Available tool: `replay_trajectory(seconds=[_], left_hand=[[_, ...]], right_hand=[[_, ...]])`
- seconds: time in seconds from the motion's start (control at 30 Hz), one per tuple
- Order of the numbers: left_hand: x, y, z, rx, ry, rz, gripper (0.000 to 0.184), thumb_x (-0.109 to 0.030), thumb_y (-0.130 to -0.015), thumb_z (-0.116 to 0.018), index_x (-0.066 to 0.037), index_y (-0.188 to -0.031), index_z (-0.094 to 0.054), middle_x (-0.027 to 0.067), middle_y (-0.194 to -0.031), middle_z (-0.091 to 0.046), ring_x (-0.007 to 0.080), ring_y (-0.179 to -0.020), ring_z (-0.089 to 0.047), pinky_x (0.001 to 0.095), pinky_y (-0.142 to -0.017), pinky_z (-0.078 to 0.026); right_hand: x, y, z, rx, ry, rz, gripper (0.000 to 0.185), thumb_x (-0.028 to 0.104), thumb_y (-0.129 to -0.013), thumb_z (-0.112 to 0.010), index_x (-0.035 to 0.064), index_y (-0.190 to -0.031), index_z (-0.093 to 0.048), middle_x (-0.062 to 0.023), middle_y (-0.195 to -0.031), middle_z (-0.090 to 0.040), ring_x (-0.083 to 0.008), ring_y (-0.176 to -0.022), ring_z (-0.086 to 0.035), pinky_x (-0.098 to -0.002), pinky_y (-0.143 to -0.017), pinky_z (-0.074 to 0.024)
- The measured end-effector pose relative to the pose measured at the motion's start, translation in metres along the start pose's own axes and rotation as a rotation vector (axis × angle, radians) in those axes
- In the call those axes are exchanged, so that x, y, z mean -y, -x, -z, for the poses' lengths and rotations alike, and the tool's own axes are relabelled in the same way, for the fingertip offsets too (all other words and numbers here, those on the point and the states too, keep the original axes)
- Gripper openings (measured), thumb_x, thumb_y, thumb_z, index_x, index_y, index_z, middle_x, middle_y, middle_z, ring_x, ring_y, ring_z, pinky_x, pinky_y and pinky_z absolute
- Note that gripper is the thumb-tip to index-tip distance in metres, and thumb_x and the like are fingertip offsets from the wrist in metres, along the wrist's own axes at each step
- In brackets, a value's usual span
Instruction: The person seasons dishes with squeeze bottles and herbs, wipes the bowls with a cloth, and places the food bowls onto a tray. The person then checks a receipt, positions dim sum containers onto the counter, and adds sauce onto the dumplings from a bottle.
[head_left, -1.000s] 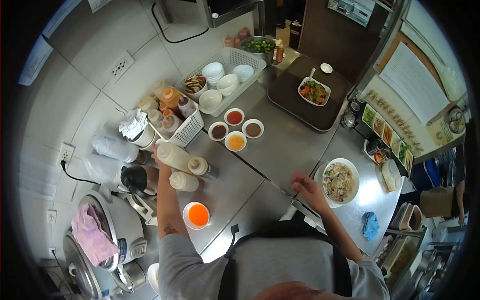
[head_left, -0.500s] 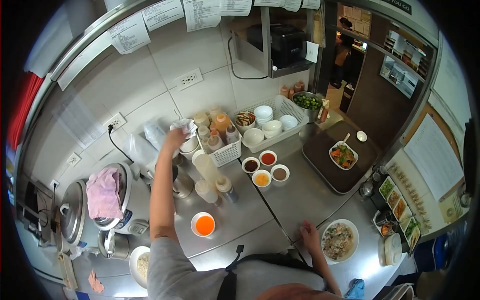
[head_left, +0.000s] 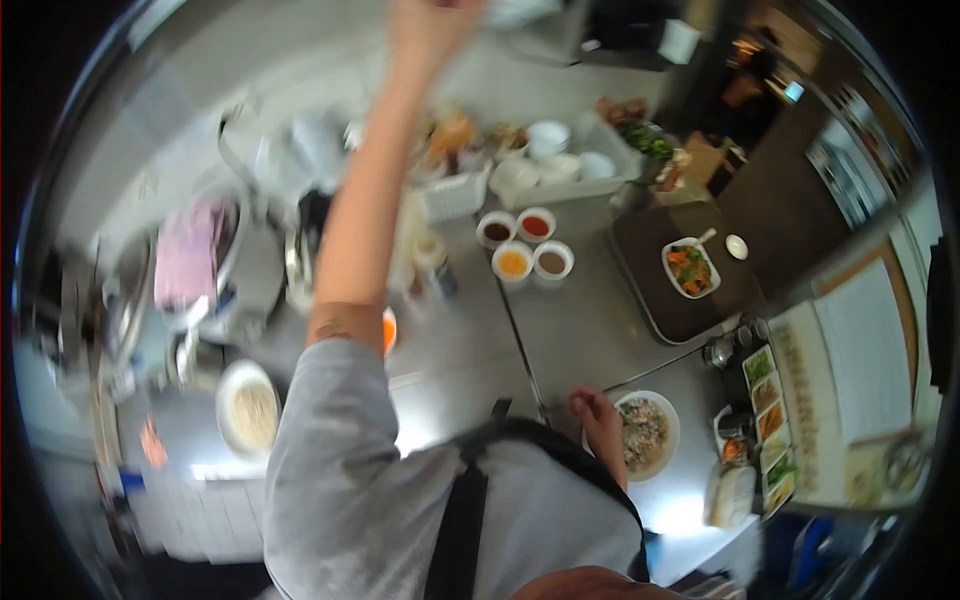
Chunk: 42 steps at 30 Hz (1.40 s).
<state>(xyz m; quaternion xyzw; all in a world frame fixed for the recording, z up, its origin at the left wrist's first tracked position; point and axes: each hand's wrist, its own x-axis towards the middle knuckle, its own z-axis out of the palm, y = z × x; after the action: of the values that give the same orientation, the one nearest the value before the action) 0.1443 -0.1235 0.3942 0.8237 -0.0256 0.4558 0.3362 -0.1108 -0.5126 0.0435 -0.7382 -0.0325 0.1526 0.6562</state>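
Observation:
My left arm is stretched up and forward, and my left hand [head_left: 437,22] is blurred at the top edge, near the wall; its fingers are mostly cut off. My right hand [head_left: 597,412] hangs low with curled fingers beside a large white bowl of rice mix [head_left: 648,436], and nothing shows in it. Ahead stand small cups of dark sauce [head_left: 496,231], red sauce [head_left: 536,224], yellow sauce [head_left: 512,262] and brown sauce [head_left: 552,262]. An orange cup [head_left: 389,330] is partly hidden by my left arm. Squeeze bottles [head_left: 432,262] stand right of that arm.
A dark tray [head_left: 640,250] holds a white bowl of food [head_left: 690,270]. White baskets [head_left: 605,150] line the wall. At left are a cooker with a pink cloth [head_left: 188,255] and a bowl of pale food [head_left: 252,408]. Garnish trays [head_left: 768,420] stand at right.
My left hand has moved from beside the squeeze bottles to the white papers, then up to the top edge. The view has shifted, and my right hand's fingers have curled in.

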Motion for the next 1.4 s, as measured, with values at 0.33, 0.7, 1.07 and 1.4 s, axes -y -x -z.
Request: replay_trajectory(seconds=[0.33, 0.7, 1.07, 1.4], left_hand=[[-0.004, 0.473, -0.092, 0.480, 0.593, 0.670, 0.060, 0.002, -0.071, -0.071, -0.009, -0.128, -0.058, 0.0143, -0.119, -0.059, 0.0152, -0.070, -0.064, 0.0281, -0.066, -0.054], [0.076, 0.498, 0.017, 0.664, -0.022, 0.359, 0.062, -0.014, -0.071, -0.074, -0.011, -0.130, -0.056, 0.0102, -0.126, -0.059, 0.0323, -0.115, -0.054, 0.0421, -0.096, -0.044], [0.090, 0.508, 0.029, 0.705, -0.084, 0.249, 0.060, -0.026, -0.075, -0.074, -0.009, -0.130, -0.056, 0.0082, -0.133, -0.056, 0.0323, -0.132, -0.039, 0.0440, -0.109, -0.029], [0.102, 0.509, 0.035, 0.763, -0.015, 0.201, 0.071, -0.031, -0.068, -0.078, -0.011, -0.131, -0.054, 0.0084, -0.135, -0.053, 0.0326, -0.135, -0.035, 0.0500, -0.112, -0.024]], right_hand=[[0.028, -0.047, 0.031, 0.087, 0.286, 0.077, 0.024, 0.014, -0.097, -0.053, 0.0008, -0.116, -0.061, -0.0066, -0.099, -0.066, -0.0134, -0.091, -0.061, -0.0256, -0.084, -0.0486], [0.005, -0.072, -0.108, 0.321, 0.457, 0.314, 0.018, 0.011, -0.087, -0.063, 0.0061, -0.103, -0.067, -0.0103, -0.096, -0.067, -0.0226, -0.090, -0.065, -0.0312, -0.081, -0.0495], [-0.033, -0.076, -0.120, 0.154, 0.694, 0.532, 0.013, 0.013, -0.081, -0.065, 0.0091, -0.094, -0.067, -0.0075, -0.095, -0.063, -0.0294, -0.093, -0.058, -0.0378, -0.084, -0.0465], [-0.028, -0.080, -0.143, 0.153, 0.875, 0.612, 0.008, 0.017, -0.077, -0.069, 0.0102, -0.078, -0.065, -0.0045, -0.084, -0.064, -0.0270, -0.083, -0.059, -0.0378, -0.079, -0.0467]])
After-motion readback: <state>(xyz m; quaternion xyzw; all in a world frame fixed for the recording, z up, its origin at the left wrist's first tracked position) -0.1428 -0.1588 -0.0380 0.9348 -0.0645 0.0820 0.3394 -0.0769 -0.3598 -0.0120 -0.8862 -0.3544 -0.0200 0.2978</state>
